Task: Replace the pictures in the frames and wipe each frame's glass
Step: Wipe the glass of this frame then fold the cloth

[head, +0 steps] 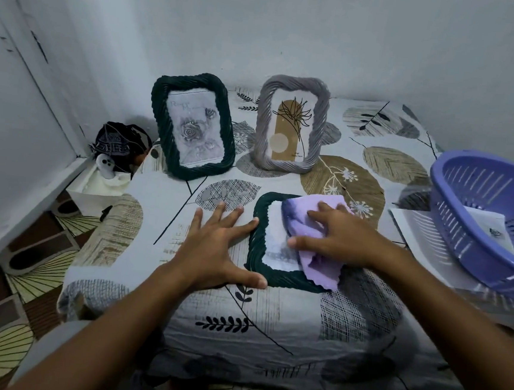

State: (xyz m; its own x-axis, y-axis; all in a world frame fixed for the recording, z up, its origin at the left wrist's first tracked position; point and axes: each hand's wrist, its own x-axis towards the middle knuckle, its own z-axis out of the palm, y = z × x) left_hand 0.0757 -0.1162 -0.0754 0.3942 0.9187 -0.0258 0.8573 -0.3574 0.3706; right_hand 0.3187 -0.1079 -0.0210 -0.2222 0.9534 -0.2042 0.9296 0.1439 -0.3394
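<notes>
A dark green frame (258, 251) lies flat on the cloth-covered table (143, 203). My right hand (339, 233) presses a lilac cloth (321, 262) onto its glass, fingers spread flat. Beside the frame's left edge my left hand (217, 247) lies flat on the table, fingers straight, index tip and thumb touching the frame. Behind, a second dark green frame (193, 124) with a rose picture stands upright. To its right stands a grey frame (291, 123) with a plant drawing.
A purple plastic basket (475, 245) sits at the right on a white sheet (414, 230), with a paper inside. A dark bag (120, 145) and a white box (101, 184) sit at the left beside the wall. Patterned floor lies at the lower left.
</notes>
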